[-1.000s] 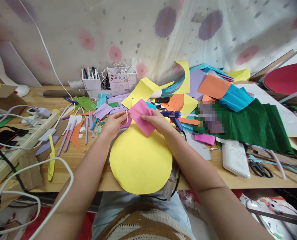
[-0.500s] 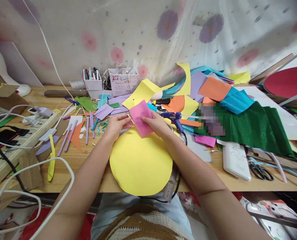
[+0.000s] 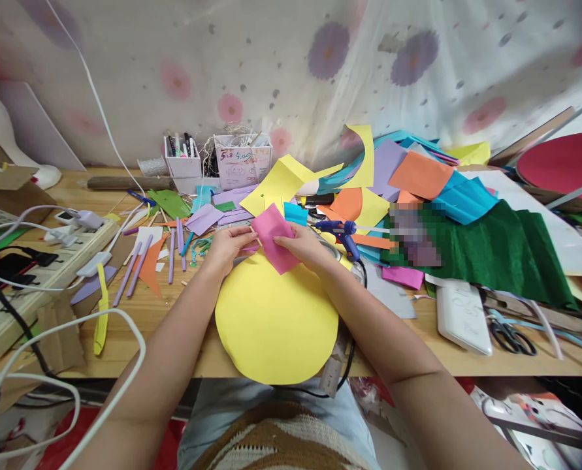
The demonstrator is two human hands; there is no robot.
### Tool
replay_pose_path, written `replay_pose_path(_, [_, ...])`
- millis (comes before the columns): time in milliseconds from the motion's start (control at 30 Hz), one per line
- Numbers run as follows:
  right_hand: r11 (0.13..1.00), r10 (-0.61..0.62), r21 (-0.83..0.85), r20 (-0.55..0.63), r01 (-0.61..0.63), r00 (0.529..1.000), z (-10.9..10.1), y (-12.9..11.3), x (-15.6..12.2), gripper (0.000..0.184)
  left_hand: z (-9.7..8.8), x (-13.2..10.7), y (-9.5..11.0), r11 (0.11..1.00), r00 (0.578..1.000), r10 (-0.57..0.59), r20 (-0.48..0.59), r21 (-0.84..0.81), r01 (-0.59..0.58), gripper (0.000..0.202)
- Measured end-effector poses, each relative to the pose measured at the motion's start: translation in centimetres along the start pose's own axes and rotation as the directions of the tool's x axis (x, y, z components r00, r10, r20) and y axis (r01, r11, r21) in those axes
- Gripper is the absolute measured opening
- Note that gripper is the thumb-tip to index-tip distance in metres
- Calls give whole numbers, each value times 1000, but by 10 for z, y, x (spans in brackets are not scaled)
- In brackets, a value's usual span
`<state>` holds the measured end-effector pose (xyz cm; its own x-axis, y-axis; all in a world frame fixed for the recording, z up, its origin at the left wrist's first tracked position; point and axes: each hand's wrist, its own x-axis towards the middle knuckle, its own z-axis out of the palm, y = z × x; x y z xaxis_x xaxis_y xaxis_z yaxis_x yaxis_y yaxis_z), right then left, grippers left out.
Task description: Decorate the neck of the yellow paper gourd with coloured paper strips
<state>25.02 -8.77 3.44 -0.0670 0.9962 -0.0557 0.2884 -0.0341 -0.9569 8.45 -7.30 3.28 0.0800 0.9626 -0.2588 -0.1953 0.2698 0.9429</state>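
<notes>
Bright, diffuse light falls on the pink sheet (image 3: 275, 240). Behind it, the curtain (image 3: 271, 46) carries a pale sheen; right of it, 1 pixelated patch (image 3: 415, 235) hides detail. Far right of it, wide-angle distortion stretches the red disc (image 3: 560, 156).

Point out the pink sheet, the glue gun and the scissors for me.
Pink sheet (image 3: 270, 230): head view, on its face.
Glue gun (image 3: 339, 228): head view, on its blue body.
Scissors (image 3: 512, 337): head view, on the black handles.

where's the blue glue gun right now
In the head view, the blue glue gun is right of centre, just to the right of the right hand, with orange paper behind it.
</notes>
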Motion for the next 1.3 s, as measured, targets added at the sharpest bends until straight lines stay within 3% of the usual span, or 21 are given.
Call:
replay_pose_path(300, [993,30,117,32,-33,999,-2,-2,1,21,-2,5,-7,997,997,78,-30,-1,-78,29])
replay_pose_path(833, [992,9,127,99,-21,995,-6,0,2,21,0,6,-8,990,989,132,-69,58,-128,37])
replay_pose_path(1300, [998,-12,56,101,7,995,-12,11,10,25,-5,10,-6,993,989,113,-95,46,-109,22])
